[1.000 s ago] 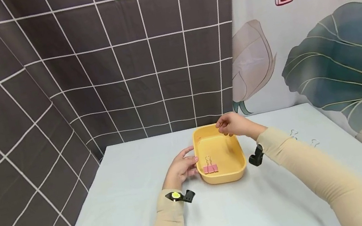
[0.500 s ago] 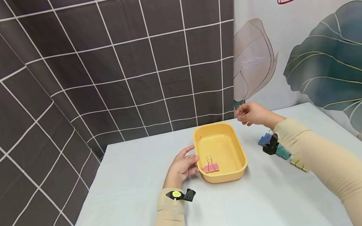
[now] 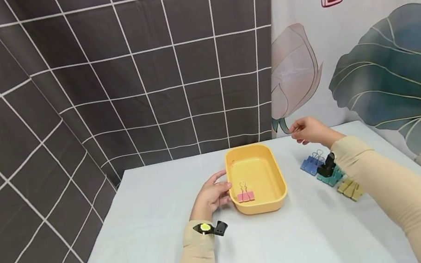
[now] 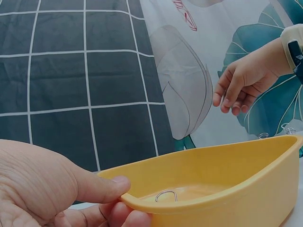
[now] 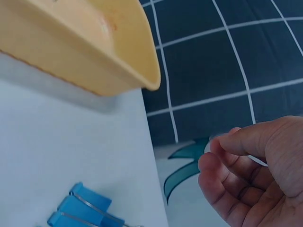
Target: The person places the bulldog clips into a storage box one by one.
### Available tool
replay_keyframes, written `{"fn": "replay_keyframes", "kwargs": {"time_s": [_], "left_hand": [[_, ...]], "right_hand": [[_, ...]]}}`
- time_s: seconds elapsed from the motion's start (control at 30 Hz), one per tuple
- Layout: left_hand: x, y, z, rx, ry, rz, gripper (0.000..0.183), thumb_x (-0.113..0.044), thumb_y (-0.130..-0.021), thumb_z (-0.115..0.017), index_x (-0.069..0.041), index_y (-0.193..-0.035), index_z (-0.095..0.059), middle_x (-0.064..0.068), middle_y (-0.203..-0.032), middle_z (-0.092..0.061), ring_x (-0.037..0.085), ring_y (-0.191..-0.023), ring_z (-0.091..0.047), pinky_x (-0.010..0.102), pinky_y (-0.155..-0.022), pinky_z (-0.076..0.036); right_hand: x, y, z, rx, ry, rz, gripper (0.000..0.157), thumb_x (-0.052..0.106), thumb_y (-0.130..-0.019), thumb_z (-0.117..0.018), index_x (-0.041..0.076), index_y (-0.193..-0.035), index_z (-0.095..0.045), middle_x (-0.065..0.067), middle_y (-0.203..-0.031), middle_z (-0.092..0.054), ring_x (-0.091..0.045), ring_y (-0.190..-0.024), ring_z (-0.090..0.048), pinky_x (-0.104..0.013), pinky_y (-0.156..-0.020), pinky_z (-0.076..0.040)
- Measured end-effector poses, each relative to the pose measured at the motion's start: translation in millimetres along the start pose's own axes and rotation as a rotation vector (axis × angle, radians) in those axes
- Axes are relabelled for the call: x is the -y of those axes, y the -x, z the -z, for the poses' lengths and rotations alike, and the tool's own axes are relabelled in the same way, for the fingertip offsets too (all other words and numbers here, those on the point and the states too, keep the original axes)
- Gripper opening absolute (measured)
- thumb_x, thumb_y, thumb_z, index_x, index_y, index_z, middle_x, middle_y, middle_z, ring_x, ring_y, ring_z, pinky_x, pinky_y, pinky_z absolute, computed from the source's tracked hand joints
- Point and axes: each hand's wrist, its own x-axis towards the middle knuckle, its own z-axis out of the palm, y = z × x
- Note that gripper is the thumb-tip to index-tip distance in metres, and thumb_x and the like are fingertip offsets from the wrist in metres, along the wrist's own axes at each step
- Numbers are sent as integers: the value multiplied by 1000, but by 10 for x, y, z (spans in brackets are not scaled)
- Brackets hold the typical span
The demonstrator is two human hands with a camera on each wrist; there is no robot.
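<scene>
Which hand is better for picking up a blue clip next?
Probably the right hand: it looks empty and hovers near the blue clips. The left hand is farther away, pinching the yellow box by its rim.

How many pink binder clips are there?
1: the pink metal binder clip lies in the rounded yellow tray, toward its near left corner. The beige right sleeve could hide others.

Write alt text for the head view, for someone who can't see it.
A person's left hand grips the side of a yellow tray holding one pink binder clip on a white table. The right hand is raised to the tray's right, near blue clips, teal clips and yellow clips on the table.
</scene>
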Motion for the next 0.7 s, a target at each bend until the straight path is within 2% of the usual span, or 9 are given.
{"fn": "replay_keyframes", "kwargs": {"time_s": [0.17,0.47,0.7], "left_hand": [[42,-25,10,0,12,-8,58,0,-95,-65,-18,-148,-50,15,-108,-66,15,-74,-63,24,-56,-59],[36,-30,15,4,14,-14,59,0,-95,-65,-18,-149,-49,18,-113,-65,14,-73,-62,23,-54,-58],[16,-25,3,10,19,-11,58,1,-96,-63,-17,-149,-49,18,-113,-66,13,-70,-62,23,-53,-57]], "right_hand": [[-112,5,47,-7,-5,-44,29,9,-101,-58,-9,-125,-57,-26,-111,-63,-32,-93,-65,-34,-76,-61],[-309,15,96,-14,10,-91,29,10,-102,-57,-7,-125,-56,-26,-114,-61,-30,-95,-63,-36,-80,-60],[-430,38,109,-7,19,-128,32,11,-103,-55,-7,-129,-54,-27,-118,-58,-37,-103,-60,-42,-89,-59]]}}
